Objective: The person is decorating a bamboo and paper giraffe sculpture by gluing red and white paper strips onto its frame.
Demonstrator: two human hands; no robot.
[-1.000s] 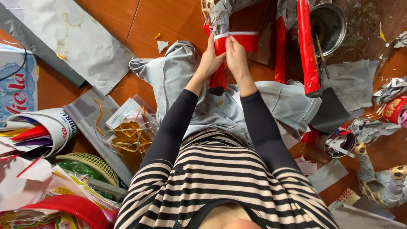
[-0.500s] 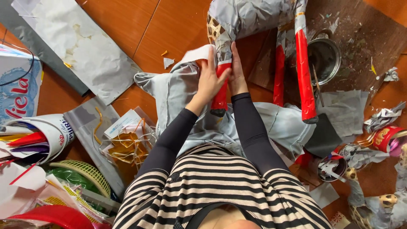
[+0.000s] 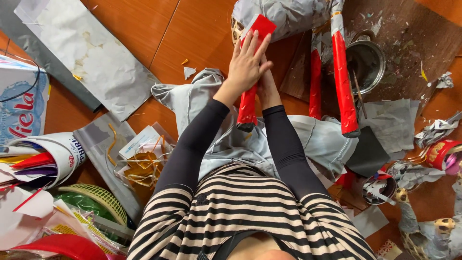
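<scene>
Left hand [image 3: 246, 62] pressed flat, fingers spread, on the red paper sheet [image 3: 257, 29]; right hand [image 3: 265, 82] hidden, grip unclear.

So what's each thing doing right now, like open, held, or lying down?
left hand: open, flat on red paper.
right hand: mostly hidden behind the leg.
red paper piece: pressed against the leg.
red-wrapped leg: held, tilted.
metal pot: upright, open, stick inside.
grey paper sheet: lying crumpled on floor.
</scene>
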